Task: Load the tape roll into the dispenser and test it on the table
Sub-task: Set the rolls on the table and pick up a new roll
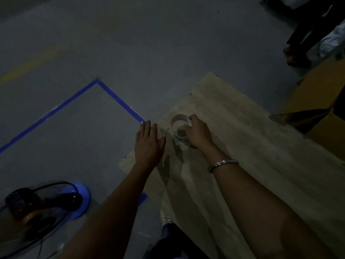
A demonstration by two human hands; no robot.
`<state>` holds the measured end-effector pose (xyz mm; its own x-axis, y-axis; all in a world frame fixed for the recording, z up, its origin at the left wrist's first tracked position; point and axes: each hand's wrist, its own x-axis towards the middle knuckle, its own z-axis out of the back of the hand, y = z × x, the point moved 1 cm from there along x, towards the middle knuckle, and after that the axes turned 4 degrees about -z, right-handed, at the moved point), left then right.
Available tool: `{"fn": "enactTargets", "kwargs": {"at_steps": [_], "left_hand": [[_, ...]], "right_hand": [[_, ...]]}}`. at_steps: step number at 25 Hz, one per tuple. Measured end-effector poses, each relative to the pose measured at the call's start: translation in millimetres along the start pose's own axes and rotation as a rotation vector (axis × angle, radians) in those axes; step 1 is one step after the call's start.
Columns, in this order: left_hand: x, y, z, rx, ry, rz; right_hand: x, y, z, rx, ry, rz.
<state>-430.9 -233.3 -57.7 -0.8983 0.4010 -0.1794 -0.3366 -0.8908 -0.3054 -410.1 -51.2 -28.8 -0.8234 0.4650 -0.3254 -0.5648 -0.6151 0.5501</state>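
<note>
tape roll (180,128) sits near table (252,146) left edge, bare wood to the right; pale, translucent ring; right hand (198,134) grips it, left hand (149,144) spread flat, empty

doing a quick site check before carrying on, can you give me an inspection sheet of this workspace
surface: bare wooden table, scuffed, dimly lit
job's things: tape roll on the table near its left edge; no dispenser seen
clutter: nothing seen on the table
grippers: right hand closed on the tape roll; left hand open, fingers spread, empty, at the table edge
cables: dark cord on the floor by the fan
surroundings: grey floor with blue tape lines, cardboard boxes on the right, another person's legs top right
</note>
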Motion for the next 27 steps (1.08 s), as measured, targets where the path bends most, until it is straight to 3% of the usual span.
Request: {"fn": "enactTargets", "kwargs": {"at_steps": [8,17,27], "left_hand": [[11.3,7.2,-6.6,-0.03,0.047,0.002],[3.9,-3.2,-3.5,-0.048,0.032,-0.019],[-23.6,-64.8,-9.7,-0.004,0.011,-0.231]], "right_hand": [[17.5,-1.9,-29.6,0.012,0.038,-0.037],[3.0,-7.1,-17.7,-0.051,-0.04,-0.034],[-50.6,-59.1,20.0,-0.052,-0.193,-0.055]]}}
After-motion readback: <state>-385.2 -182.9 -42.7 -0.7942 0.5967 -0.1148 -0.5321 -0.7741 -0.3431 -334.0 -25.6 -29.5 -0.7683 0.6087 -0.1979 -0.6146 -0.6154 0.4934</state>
